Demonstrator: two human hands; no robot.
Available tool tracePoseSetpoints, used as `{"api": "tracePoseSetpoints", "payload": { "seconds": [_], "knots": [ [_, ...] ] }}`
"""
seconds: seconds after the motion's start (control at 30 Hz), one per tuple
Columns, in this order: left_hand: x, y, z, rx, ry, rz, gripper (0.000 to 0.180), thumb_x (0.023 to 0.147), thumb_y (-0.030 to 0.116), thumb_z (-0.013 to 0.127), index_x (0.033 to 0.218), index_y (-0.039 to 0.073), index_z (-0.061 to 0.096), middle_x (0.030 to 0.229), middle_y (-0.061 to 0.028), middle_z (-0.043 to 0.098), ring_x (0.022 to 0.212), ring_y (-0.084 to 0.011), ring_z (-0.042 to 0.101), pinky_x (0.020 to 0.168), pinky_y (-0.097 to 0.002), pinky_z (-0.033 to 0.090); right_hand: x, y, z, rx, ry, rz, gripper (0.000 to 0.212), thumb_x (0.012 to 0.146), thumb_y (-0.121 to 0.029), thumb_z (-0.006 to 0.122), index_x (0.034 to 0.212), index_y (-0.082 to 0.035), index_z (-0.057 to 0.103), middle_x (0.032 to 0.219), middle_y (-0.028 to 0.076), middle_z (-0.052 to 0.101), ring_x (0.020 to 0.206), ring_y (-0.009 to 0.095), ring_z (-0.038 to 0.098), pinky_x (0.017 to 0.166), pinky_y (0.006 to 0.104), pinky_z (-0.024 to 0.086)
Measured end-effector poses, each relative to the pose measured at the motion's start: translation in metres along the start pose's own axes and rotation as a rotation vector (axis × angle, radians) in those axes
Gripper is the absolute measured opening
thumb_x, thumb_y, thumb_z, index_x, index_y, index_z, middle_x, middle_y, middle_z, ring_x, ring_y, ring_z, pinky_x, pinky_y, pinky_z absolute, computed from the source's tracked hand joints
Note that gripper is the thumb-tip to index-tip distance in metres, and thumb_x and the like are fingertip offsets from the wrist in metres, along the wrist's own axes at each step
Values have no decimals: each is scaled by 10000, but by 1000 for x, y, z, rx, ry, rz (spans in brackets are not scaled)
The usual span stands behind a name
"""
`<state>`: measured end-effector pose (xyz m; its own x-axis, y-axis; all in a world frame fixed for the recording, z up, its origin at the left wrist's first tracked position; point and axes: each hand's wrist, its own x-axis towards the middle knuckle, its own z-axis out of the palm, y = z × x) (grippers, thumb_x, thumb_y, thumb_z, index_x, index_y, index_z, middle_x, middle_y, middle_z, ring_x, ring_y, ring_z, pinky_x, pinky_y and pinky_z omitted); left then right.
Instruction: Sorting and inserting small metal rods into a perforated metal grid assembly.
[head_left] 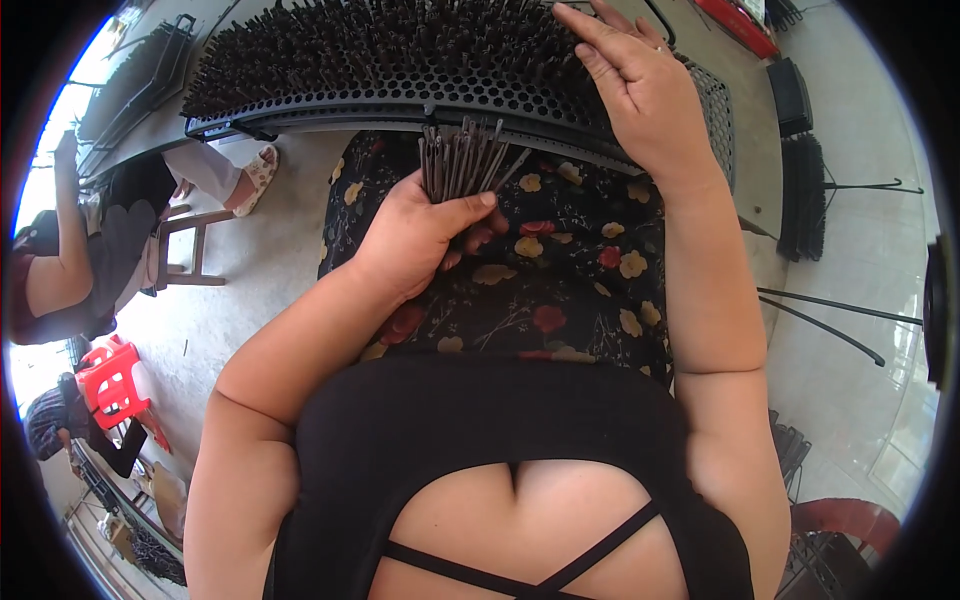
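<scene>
From the head view, she sits on a pale concrete floor (250, 290) with a dark perforated tray (440, 100) resting across her lap, over a black skirt with a flower print (560, 290). The tray bristles with thin dark sticks (380, 40) standing on end. Off to her left another person (70, 260) sits by a small wooden stool (190, 245), with a red plastic stool (110, 380) nearer the edge. More dark racks (800, 190) lie on the tiled floor to her right.

Her left hand (420, 235) is clenched around a bundle of sticks (465, 160), their long axis running away from her, tips fanned toward the tray's near edge. Her right hand (640, 90) lies open, fingers straight, flat on the standing sticks at the tray's right end.
</scene>
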<state>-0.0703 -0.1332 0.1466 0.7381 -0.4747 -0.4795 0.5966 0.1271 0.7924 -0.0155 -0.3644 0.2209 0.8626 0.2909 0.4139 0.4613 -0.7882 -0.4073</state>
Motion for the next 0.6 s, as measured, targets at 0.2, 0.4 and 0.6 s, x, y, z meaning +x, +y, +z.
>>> {"api": "tracePoseSetpoints", "payload": {
  "seconds": [0.2,0.4,0.6],
  "knots": [
    [1,12,12,-28,-22,77,89,910,113,633,969,46,643,840,-57,687,635,-88,580,470,-209,409,-1,7,15,-27,99,-77,352,931,-150,601,1258,-22,613,1238,220,627,1251,386,521,1097,438,343],
    [3,22,23,-89,-48,119,102,902,98,634,983,37,647,853,-58,684,665,-102,594,489,-223,425,-24,7,11,-229,204,-179,193,892,-85,679,1079,-82,729,1101,88,717,1116,233,649,940,301,492],
    [6,11,32,-130,-36,160,114,894,73,642,1002,36,635,871,-71,685,699,-119,612,499,-225,430,-59,-36,18,950,154,477,410,831,-13,735,1218,-42,602,940,81,704,834,106,664,740,228,538]
  ]
}}
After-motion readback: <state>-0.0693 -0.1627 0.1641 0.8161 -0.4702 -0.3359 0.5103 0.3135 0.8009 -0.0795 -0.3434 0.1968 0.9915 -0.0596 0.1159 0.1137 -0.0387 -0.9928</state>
